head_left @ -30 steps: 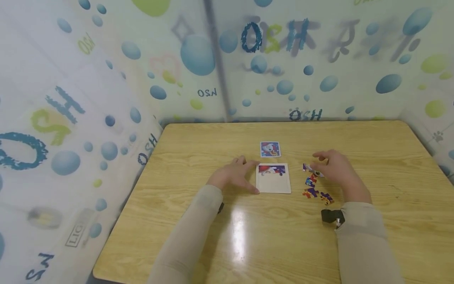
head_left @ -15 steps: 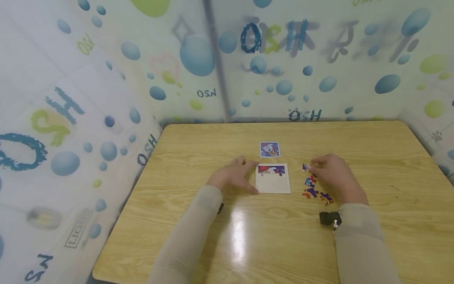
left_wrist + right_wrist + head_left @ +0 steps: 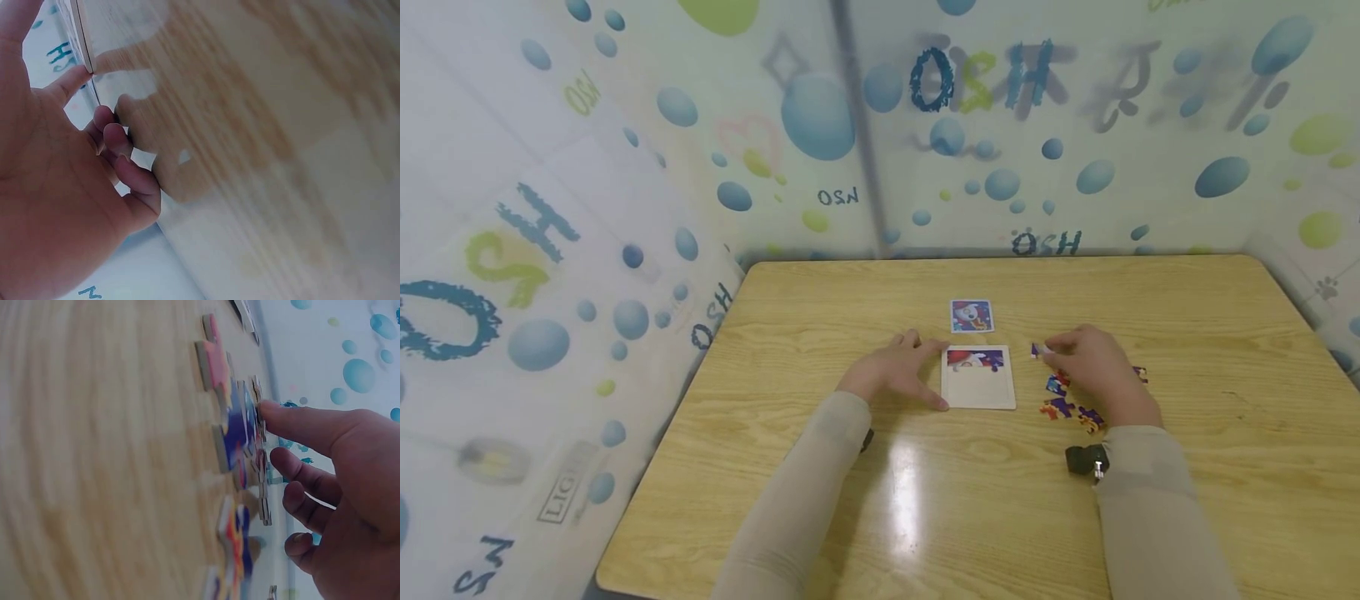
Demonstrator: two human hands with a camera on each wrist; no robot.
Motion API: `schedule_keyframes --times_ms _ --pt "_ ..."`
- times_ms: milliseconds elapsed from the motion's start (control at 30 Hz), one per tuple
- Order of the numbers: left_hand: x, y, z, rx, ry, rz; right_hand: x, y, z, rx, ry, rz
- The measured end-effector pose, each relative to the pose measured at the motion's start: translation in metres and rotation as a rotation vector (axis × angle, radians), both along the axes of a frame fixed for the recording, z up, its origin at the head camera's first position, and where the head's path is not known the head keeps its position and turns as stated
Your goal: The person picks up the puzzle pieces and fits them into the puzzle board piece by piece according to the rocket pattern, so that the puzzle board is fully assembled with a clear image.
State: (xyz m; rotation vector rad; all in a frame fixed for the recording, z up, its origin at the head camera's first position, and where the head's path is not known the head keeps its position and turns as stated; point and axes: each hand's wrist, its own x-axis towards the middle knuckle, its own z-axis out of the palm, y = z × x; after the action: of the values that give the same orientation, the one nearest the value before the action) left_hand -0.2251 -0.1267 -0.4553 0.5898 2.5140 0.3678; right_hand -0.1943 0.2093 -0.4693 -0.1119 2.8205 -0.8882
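Observation:
My left hand (image 3: 891,371) steadies the left edge of a white puzzle tray (image 3: 977,392), thumb and forefinger spread to its two corners. A strip of joined pieces (image 3: 958,358) fills the top of the tray. To the right, my right hand (image 3: 1093,367) has thumb and fingertips at a purple-and-white puzzle piece (image 3: 1035,350); the hand covers part of it. Below that hand lie several loose pieces, among them a blue-and-red one (image 3: 1057,383) and a purple-and-orange one (image 3: 1091,419). In the right wrist view the thumb (image 3: 300,422) meets pieces seen edge-on.
Behind the tray lies a small square picture card (image 3: 972,316). One more puzzle piece (image 3: 1141,374) shows just right of my right hand. Patterned walls (image 3: 955,167) rise along the back and sides of the wooden table (image 3: 820,308).
My right hand has moved slightly left, and the purple-and-white puzzle piece has shifted left with it. A piece now shows to the right of that hand. The left hand stays put.

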Motion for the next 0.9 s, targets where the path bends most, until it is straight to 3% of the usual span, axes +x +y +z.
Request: schedule_keyframes --times_ms 900 --pt "-0.0021 -0.0002 -0.0035 -0.019 0.015 -0.021 0.0025 -0.0019 -0.0002 0.038 0.000 -0.015"
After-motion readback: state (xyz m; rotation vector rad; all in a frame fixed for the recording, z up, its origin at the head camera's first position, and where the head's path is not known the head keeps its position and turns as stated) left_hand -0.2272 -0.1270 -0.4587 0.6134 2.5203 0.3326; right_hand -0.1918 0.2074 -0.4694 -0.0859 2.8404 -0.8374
